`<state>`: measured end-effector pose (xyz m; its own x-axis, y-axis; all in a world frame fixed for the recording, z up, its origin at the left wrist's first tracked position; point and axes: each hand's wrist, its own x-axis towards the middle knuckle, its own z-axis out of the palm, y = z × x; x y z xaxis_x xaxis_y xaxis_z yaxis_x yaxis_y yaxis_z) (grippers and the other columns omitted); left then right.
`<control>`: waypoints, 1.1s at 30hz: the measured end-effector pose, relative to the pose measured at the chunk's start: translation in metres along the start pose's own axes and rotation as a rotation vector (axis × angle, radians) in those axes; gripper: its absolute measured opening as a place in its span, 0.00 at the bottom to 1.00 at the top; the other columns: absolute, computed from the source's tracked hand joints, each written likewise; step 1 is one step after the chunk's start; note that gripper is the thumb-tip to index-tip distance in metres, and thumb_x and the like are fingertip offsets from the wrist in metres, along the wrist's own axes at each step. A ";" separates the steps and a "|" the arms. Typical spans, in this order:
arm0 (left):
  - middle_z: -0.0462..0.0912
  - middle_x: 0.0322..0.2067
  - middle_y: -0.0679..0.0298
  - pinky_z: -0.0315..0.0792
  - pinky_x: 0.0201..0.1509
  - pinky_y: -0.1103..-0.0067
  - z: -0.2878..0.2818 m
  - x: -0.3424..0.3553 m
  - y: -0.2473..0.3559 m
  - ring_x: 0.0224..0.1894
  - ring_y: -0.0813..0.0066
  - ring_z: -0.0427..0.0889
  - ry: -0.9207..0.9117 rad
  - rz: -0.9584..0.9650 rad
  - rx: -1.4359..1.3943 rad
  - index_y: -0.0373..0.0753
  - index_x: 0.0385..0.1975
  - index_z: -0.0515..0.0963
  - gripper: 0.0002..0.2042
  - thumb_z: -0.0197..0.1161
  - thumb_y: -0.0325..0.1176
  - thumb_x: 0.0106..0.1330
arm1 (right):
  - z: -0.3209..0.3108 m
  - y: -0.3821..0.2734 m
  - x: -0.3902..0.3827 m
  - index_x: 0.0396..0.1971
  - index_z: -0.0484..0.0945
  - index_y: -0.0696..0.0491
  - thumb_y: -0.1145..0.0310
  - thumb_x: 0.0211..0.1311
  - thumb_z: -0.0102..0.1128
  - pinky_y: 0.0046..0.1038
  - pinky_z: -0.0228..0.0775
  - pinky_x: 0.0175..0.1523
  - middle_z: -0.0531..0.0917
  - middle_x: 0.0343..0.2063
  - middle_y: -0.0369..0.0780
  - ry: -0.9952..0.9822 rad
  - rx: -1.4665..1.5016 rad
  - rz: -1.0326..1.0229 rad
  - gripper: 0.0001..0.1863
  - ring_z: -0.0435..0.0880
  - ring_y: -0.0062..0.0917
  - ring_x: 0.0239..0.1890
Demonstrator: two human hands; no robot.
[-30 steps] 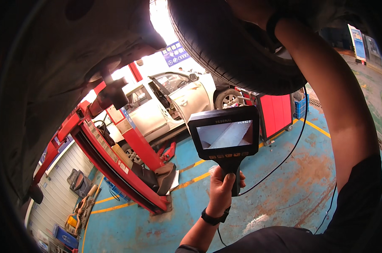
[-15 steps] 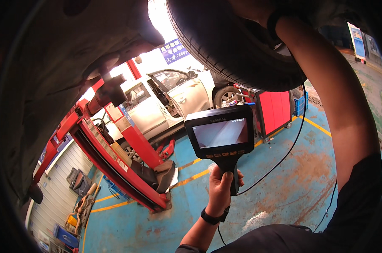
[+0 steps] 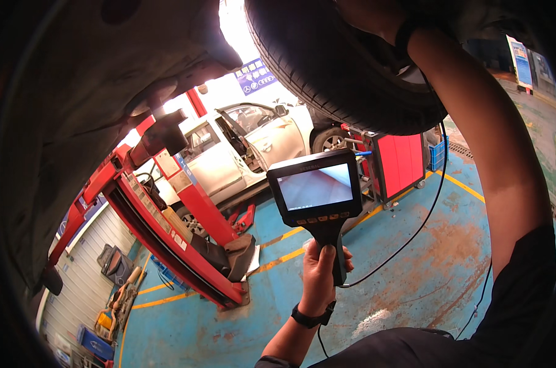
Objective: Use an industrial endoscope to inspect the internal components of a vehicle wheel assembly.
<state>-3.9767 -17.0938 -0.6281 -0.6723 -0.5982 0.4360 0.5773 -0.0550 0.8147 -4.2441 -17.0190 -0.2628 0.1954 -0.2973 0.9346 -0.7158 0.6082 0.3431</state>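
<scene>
My left hand (image 3: 321,273) is wrapped round the handle of a black borescope (image 3: 331,233), its thumb up the near side. The lit screen (image 3: 315,189) faces me and shows a pale bluish surface with a slanting edge. From the foot of the handle a thin black cable (image 3: 426,214) curves right and climbs behind the tyre's lower edge. My right arm (image 3: 483,122) reaches up past the raised tyre (image 3: 327,73) to the wheel's inner side. There my right hand (image 3: 370,17) lies in deep shadow, its fingers hidden.
The dark underside of a raised vehicle (image 3: 106,67) hangs overhead at left. A red lift post (image 3: 173,239) stands below it. Further back are a white car (image 3: 247,144) with an open door and a red tool cart (image 3: 400,165). Yellow lines cross the blue floor (image 3: 259,319).
The borescope has shifted slightly left and tilted a little in my left hand. The picture on its screen has changed. My right arm has barely moved.
</scene>
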 end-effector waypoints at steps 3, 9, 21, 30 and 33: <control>0.80 0.29 0.57 0.77 0.30 0.77 0.001 -0.001 0.002 0.25 0.72 0.81 0.015 -0.010 0.005 0.35 0.51 0.71 0.21 0.58 0.48 0.72 | -0.002 0.001 0.000 0.31 0.84 0.58 0.69 0.64 0.48 0.44 0.77 0.40 0.85 0.29 0.51 -0.031 0.015 0.030 0.14 0.86 0.44 0.32; 0.80 0.28 0.58 0.77 0.29 0.77 0.004 -0.001 0.001 0.25 0.72 0.81 0.030 -0.024 0.019 0.36 0.51 0.71 0.20 0.57 0.48 0.72 | 0.004 0.006 -0.003 0.30 0.83 0.58 0.67 0.64 0.49 0.45 0.76 0.41 0.84 0.28 0.51 0.049 0.111 0.072 0.14 0.85 0.45 0.33; 0.80 0.29 0.58 0.76 0.30 0.78 0.002 0.000 0.002 0.25 0.73 0.81 0.023 -0.032 0.034 0.37 0.50 0.71 0.19 0.56 0.48 0.73 | 0.000 0.003 -0.005 0.30 0.83 0.60 0.67 0.63 0.50 0.45 0.76 0.42 0.84 0.28 0.52 0.005 0.072 0.039 0.15 0.85 0.46 0.34; 0.80 0.29 0.58 0.76 0.29 0.78 0.003 0.001 0.001 0.25 0.72 0.80 0.021 -0.032 0.031 0.37 0.49 0.72 0.19 0.56 0.47 0.72 | -0.001 0.007 -0.006 0.29 0.83 0.60 0.66 0.63 0.50 0.46 0.76 0.42 0.84 0.27 0.52 0.022 0.069 0.004 0.15 0.85 0.47 0.33; 0.80 0.29 0.58 0.76 0.29 0.78 0.003 0.003 0.002 0.25 0.72 0.80 0.023 -0.039 0.028 0.37 0.49 0.72 0.19 0.57 0.47 0.72 | -0.005 0.006 -0.007 0.29 0.82 0.60 0.65 0.63 0.50 0.46 0.76 0.41 0.84 0.27 0.52 0.015 0.058 0.013 0.16 0.85 0.47 0.32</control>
<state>-3.9785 -17.0931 -0.6241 -0.6829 -0.6145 0.3952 0.5374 -0.0561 0.8414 -4.2462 -17.0099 -0.2673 0.1951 -0.2785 0.9404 -0.7562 0.5678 0.3251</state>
